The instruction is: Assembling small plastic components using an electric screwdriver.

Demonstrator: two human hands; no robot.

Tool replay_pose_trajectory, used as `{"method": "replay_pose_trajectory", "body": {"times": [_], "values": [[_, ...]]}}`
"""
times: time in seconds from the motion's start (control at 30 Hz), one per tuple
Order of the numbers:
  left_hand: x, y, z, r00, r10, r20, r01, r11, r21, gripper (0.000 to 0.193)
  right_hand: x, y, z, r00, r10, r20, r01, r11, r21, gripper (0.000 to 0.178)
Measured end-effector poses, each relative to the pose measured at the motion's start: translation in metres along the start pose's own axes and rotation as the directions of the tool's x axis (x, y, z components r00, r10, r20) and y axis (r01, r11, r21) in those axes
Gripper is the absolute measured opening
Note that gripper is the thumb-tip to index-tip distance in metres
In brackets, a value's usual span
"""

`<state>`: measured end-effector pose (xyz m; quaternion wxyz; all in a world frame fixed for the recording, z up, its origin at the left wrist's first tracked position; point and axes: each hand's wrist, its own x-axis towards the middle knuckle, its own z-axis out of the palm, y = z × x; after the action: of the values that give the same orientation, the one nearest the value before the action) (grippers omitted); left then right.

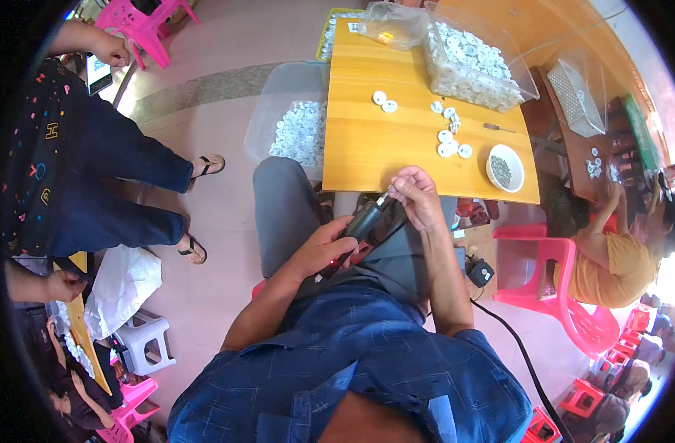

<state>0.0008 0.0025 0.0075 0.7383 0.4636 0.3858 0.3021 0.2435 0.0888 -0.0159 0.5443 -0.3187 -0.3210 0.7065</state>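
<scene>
Over my lap, my left hand [324, 247] is wrapped round the body of a black electric screwdriver [366, 221], which tilts up toward the table's front edge. My right hand [417, 198] pinches at the metal tip of that screwdriver; whatever small piece sits between those fingers is too small to name. On the yellow wooden table [385, 155] lie several white round plastic parts [446, 147]. A white bowl [518, 177] of small metal screws [502, 170] stands near the right corner. A small loose screwdriver [492, 126] lies behind the bowl.
A clear bin [528, 88] heaped with white parts stands at the table's far right, beside a plastic bag [396, 18]. Another clear tub [260, 111] is on the floor at left. A person [94, 148] stands to the left; a pink chair [562, 273] is at right. A black cable [518, 347] trails there.
</scene>
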Motion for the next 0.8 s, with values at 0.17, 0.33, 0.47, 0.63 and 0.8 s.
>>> {"method": "replay_pose_trajectory", "body": {"times": [0.17, 0.33, 0.47, 0.63, 0.8], "values": [[-0.002, 0.005, 0.004, 0.994, -0.04, 0.101, 0.063, 0.97, -0.234, 0.028, 0.001, -0.004, -0.002, 0.996, 0.058, 0.063, -0.064, 0.993, 0.096, 0.014], [-0.003, 0.007, 0.003, 0.984, -0.035, 0.174, 0.107, 0.9, -0.422, 0.027, 0.002, -0.004, 0.0, 0.995, 0.026, 0.097, -0.041, 0.987, 0.155, 0.014], [0.0, -0.003, 0.0, 0.991, -0.019, 0.133, 0.06, 0.949, -0.31, 0.027, 0.002, -0.011, 0.003, 0.997, 0.056, 0.049, -0.056, 0.998, 0.0, 0.014], [0.0, -0.01, 0.005, 0.994, 0.108, -0.026, -0.108, 0.994, 0.017, 0.034, 0.01, -0.017, 0.006, 0.993, 0.12, -0.002, -0.117, 0.962, -0.246, 0.013], [0.0, -0.007, 0.005, 0.985, 0.153, -0.083, -0.139, 0.979, 0.152, 0.041, 0.012, -0.012, 0.008, 0.991, 0.13, -0.019, -0.131, 0.974, -0.182, 0.018]]}}
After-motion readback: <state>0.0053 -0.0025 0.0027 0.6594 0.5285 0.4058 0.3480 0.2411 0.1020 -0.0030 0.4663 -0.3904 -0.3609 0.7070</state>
